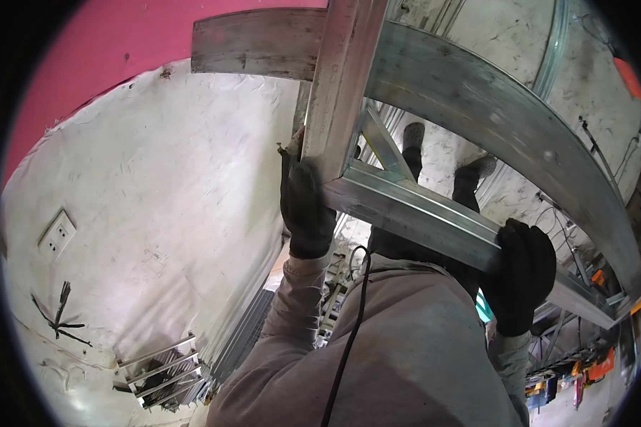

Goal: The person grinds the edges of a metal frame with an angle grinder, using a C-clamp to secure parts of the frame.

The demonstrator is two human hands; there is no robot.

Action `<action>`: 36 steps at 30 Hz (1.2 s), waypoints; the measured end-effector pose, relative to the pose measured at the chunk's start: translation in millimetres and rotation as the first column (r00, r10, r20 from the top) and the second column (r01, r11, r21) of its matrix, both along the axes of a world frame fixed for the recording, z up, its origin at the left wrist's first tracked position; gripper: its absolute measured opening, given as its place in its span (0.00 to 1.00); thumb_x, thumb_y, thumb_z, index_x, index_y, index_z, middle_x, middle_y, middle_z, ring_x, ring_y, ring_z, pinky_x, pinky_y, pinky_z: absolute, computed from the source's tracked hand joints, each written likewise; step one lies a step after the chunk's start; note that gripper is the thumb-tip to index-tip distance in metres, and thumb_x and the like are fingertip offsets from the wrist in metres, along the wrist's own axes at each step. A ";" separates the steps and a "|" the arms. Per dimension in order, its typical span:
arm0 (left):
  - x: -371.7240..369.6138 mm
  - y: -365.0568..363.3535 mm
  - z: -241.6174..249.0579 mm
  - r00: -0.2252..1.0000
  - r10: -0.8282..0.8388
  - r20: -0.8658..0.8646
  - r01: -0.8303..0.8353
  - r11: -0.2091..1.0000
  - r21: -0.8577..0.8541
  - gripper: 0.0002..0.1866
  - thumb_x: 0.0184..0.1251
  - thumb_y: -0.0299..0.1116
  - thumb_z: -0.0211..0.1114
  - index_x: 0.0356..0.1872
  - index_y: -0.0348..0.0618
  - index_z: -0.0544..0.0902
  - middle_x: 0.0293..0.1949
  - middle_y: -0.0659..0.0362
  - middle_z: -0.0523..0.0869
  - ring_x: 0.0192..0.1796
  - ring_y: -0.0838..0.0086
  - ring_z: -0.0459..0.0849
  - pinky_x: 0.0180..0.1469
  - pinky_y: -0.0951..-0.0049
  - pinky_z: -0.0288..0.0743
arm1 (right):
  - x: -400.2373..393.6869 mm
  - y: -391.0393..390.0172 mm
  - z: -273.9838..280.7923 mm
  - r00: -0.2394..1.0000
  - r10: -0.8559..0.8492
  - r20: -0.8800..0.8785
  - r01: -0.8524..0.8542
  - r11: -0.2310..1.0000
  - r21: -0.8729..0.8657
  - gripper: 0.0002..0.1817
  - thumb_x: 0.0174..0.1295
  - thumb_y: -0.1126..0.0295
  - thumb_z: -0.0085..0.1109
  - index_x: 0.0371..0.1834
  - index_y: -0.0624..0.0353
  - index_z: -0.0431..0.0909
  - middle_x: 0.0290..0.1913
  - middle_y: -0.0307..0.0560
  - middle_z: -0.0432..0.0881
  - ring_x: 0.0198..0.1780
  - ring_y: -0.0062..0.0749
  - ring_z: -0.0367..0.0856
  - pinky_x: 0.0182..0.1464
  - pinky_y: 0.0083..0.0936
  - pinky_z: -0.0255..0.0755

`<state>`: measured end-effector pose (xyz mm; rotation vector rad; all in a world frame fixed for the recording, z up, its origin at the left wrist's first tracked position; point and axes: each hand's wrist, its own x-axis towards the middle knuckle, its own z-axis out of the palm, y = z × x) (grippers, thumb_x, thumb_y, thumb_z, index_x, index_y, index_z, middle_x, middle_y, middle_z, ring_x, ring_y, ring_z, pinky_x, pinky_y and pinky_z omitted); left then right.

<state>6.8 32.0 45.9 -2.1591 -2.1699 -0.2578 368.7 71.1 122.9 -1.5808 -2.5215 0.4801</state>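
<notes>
A metal frame of channel profiles [420, 217] stretches across in front of my body. It has an upright post [342, 92], a lower rail and a short diagonal brace [388, 142]. At the frame's left corner, my left hand [308, 213] in a dark glove is closed against the post, its fingers pointing up and partly hidden behind the metal. Farther right, my right hand [523, 274], also gloved, wraps over the lower rail with its fingers bent. A wide flat curved metal strip [498, 107] passes behind the post and arcs down to the right.
On the left is a whitish wall with a pink upper part [121, 57], a socket [57, 233] and loose black wires [58, 322]. A metal rack [160, 373] stands at lower left. Orange-handled tools [600, 364] lie at right. Metal profiles [552, 53] lie on the floor.
</notes>
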 end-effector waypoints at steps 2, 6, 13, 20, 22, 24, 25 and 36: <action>-5.5 0.8 -12.4 0.975 -0.038 0.218 0.016 0.995 0.100 0.21 0.93 0.31 0.49 0.74 0.22 0.71 0.69 0.30 0.82 0.70 0.32 0.84 0.76 0.40 0.76 | -2.6 1.6 1.6 0.997 -0.017 -0.078 0.018 1.000 0.010 0.37 0.62 0.36 0.75 0.59 0.57 0.84 0.55 0.52 0.91 0.57 0.54 0.89 0.65 0.53 0.80; -15.6 10.5 -23.8 0.933 -0.211 0.293 0.127 0.951 0.281 0.26 0.95 0.34 0.47 0.81 0.24 0.64 0.74 0.34 0.80 0.72 0.40 0.84 0.81 0.44 0.71 | -1.1 5.7 7.9 0.990 0.007 -0.138 -0.011 1.000 -0.024 0.39 0.52 0.45 0.82 0.62 0.59 0.83 0.57 0.54 0.89 0.56 0.54 0.87 0.60 0.52 0.79; 12.2 8.8 45.9 0.752 -0.044 0.658 -0.179 0.947 0.267 0.37 0.77 0.45 0.74 0.79 0.35 0.73 0.73 0.41 0.80 0.76 0.48 0.77 0.79 0.49 0.69 | 79.5 -39.2 31.9 0.991 -0.099 0.089 0.093 0.993 0.071 0.42 0.41 0.69 0.86 0.67 0.57 0.83 0.66 0.53 0.85 0.70 0.57 0.80 0.72 0.50 0.71; 57.7 42.6 72.9 0.720 -0.634 0.282 0.606 0.773 0.190 0.38 0.57 0.40 0.86 0.70 0.45 0.84 0.75 0.50 0.80 0.85 0.47 0.69 0.88 0.37 0.53 | 130.5 -56.9 11.3 0.988 -0.154 -0.013 0.155 0.976 0.155 0.33 0.42 0.62 0.87 0.55 0.54 0.84 0.50 0.49 0.87 0.55 0.54 0.85 0.58 0.49 0.77; 65.0 49.3 66.0 0.690 -0.680 0.248 0.655 0.732 0.184 0.39 0.54 0.41 0.86 0.69 0.43 0.83 0.70 0.48 0.83 0.80 0.47 0.74 0.86 0.38 0.56 | 127.3 -64.6 18.4 0.972 -0.234 0.017 0.229 0.962 0.152 0.31 0.43 0.63 0.85 0.55 0.50 0.85 0.49 0.47 0.87 0.52 0.53 0.85 0.56 0.48 0.77; 69.9 52.1 53.5 0.645 -0.726 0.238 0.703 0.686 0.188 0.39 0.53 0.41 0.86 0.69 0.43 0.83 0.65 0.48 0.85 0.75 0.46 0.77 0.84 0.38 0.59 | 126.5 -72.8 18.8 0.974 -0.223 0.030 0.215 0.962 0.168 0.31 0.43 0.65 0.84 0.55 0.52 0.85 0.49 0.48 0.87 0.52 0.53 0.85 0.57 0.49 0.77; 62.8 56.5 56.8 0.644 -0.731 0.225 0.718 0.679 0.153 0.40 0.52 0.41 0.86 0.69 0.43 0.83 0.61 0.47 0.86 0.70 0.46 0.80 0.82 0.38 0.62 | 128.8 -69.8 10.3 0.979 -0.203 -0.019 0.201 0.945 0.256 0.31 0.44 0.67 0.83 0.55 0.53 0.84 0.49 0.49 0.87 0.52 0.55 0.85 0.57 0.48 0.77; 78.2 37.4 91.5 0.787 -0.607 0.110 0.505 0.737 0.449 0.21 0.65 0.39 0.75 0.60 0.56 0.88 0.51 0.61 0.82 0.65 0.63 0.81 0.84 0.42 0.62 | 117.3 -80.4 14.9 0.972 -0.224 0.071 0.153 0.833 0.531 0.34 0.47 0.72 0.75 0.64 0.55 0.82 0.54 0.52 0.87 0.59 0.55 0.84 0.64 0.51 0.74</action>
